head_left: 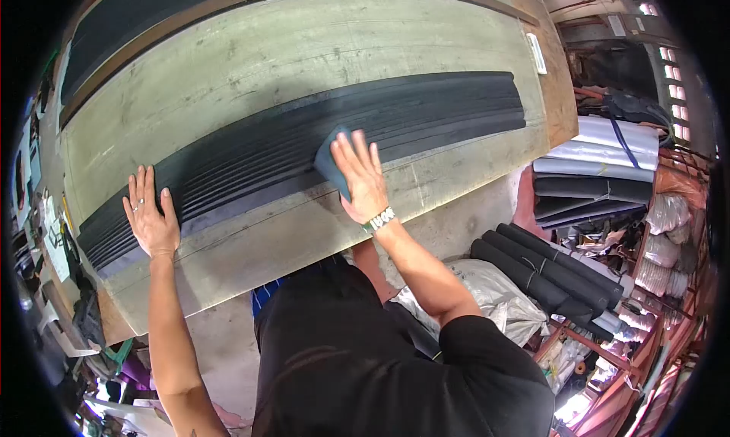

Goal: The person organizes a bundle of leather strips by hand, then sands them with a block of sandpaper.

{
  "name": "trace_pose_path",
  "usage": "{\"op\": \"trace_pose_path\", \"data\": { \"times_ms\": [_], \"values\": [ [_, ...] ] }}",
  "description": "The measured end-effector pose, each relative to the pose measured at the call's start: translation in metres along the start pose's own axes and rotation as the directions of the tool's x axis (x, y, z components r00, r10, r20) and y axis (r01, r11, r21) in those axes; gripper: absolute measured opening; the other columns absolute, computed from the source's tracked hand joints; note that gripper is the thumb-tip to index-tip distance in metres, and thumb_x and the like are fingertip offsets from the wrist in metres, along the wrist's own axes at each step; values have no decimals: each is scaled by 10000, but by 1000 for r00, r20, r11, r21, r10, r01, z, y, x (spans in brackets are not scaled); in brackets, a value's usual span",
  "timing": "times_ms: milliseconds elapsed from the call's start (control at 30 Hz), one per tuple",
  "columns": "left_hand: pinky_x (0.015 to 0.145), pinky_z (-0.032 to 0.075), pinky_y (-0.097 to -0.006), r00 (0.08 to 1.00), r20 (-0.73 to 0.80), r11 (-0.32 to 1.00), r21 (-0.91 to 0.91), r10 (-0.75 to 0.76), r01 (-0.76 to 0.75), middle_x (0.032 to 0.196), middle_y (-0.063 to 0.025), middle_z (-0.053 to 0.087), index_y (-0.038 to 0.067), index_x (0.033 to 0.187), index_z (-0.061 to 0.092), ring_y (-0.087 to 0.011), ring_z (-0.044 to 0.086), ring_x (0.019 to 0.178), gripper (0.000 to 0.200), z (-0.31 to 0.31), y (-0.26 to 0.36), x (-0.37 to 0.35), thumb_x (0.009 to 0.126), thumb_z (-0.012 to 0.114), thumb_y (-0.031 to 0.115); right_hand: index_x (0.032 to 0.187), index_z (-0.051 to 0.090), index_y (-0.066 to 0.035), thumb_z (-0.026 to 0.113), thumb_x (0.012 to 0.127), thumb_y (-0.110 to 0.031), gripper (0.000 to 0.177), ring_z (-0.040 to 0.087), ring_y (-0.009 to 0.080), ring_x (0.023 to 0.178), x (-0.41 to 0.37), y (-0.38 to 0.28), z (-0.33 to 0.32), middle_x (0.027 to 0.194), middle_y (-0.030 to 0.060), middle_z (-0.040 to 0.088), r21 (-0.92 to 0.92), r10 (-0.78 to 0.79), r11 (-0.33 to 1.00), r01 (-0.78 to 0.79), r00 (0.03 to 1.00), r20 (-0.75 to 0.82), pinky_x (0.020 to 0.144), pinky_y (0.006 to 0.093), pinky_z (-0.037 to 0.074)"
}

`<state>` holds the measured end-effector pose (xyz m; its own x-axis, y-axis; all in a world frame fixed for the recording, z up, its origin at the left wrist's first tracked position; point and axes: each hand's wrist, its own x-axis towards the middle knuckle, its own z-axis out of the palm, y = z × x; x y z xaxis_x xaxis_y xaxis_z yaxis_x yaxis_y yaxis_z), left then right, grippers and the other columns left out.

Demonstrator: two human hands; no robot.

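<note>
Pale, worn tabletop (289, 49) before you carries a long stack of black ribbed strips (426, 114), and your left hand (152, 213) lies open and flat on the stack's left end while your right hand (361, 180), fingers spread, presses a blue-grey pad (328, 162) onto the stack's middle.

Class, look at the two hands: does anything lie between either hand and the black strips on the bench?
Yes. A blue pad lies under the right hand, between it and the black strips. The left hand rests flat on the strips, with nothing visible between.
</note>
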<state>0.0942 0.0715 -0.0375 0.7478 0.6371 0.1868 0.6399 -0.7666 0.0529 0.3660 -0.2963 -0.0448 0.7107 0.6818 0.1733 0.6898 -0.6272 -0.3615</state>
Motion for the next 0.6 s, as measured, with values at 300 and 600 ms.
{"op": "trace_pose_path", "data": {
  "times_ms": [300,600],
  "values": [
    [1265,288,-541,1000,-26,1000,-8,1,-1,1628,-18,486,189,1560,509,-277,379,1546,531,-7,4,0,1050,585,312,1447,570,-87,596,1035,-207,430,569,436,1311,97,150,-30,1399,208,634,-96,584,788,-608,788,-195,1113,600,414],
    [1269,286,-533,998,-41,999,-39,-40,38,1622,-18,491,199,1534,540,-268,389,1539,504,-5,3,0,1051,582,336,1448,574,-113,657,862,-77,593,471,410,1420,56,-45,11,1461,165,565,-178,-256,950,257,966,31,1189,649,329]
  ]
}}
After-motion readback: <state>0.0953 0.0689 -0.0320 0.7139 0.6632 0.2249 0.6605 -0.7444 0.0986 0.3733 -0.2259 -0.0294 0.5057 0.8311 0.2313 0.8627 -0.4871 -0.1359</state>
